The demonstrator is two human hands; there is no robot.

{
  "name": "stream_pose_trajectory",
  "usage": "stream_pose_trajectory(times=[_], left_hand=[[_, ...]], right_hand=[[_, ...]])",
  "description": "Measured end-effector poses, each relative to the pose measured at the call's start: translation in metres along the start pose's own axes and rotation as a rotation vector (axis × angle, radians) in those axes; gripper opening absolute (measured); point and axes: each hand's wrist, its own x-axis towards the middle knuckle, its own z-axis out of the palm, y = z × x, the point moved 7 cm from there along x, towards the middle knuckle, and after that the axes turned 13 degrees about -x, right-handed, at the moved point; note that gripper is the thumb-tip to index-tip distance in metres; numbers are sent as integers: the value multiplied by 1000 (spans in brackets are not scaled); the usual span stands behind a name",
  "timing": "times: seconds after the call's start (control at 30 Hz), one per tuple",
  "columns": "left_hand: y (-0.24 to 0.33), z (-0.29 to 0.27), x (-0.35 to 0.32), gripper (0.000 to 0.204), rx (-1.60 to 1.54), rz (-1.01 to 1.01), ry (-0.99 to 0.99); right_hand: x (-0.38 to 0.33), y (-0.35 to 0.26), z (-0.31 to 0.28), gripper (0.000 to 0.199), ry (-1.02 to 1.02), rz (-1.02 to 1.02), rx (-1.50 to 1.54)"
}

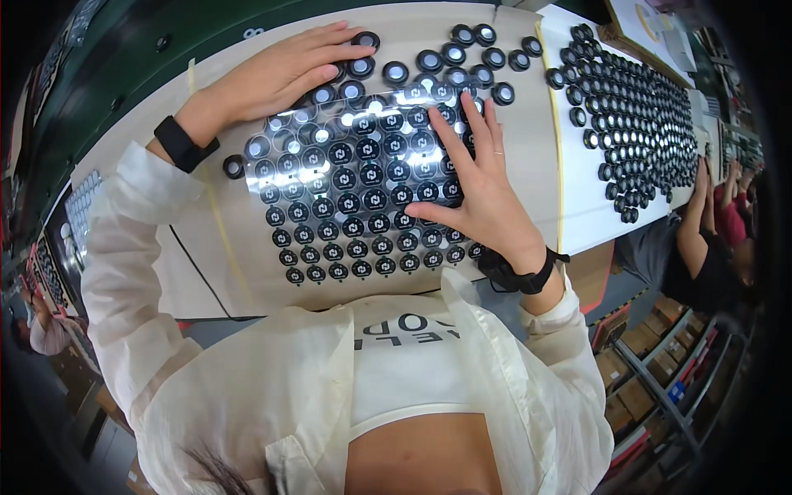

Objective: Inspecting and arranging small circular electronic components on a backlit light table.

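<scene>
A clear plastic sheet with round cut-outs (334, 132) lies over rows of round black pieces with a white mark on top (374, 200). Flat on the sheet's right part, my right hand (487, 198) has its fingers and thumb spread wide. My left hand (280, 73) reaches across the sheet's far left corner, fingers stretched out and resting at a few loose black discs with pale centres (365, 40). Part of those discs is hidden under its fingertips. Neither hand grips anything.
More loose discs (429, 61) lie scattered beyond the sheet, and a single disc (234, 167) sits to its left. On the right, a white surface (590, 202) carries many similar discs. Yellow tape (549, 132) runs along its edge. A co-worker's arm (698, 210) shows at far right.
</scene>
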Motion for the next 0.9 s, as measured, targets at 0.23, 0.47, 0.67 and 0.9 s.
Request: stream_pose_trajectory(times=[0.23,0.47,0.67,0.9], left_hand=[[28,-9,-27,40,109,79,175],[74,37,-19,53,124,-15,217],[75,56,-13,59,211,-79,273],[72,67,-19,65,237,-138,334]], right_hand=[[9,-6,-3,108,-65,-28,-203],[63,-10,-32,36,-21,-146,23],[109,1,-11,17,-54,-163,11],[118,3,-6,15,-176,-141,6]])
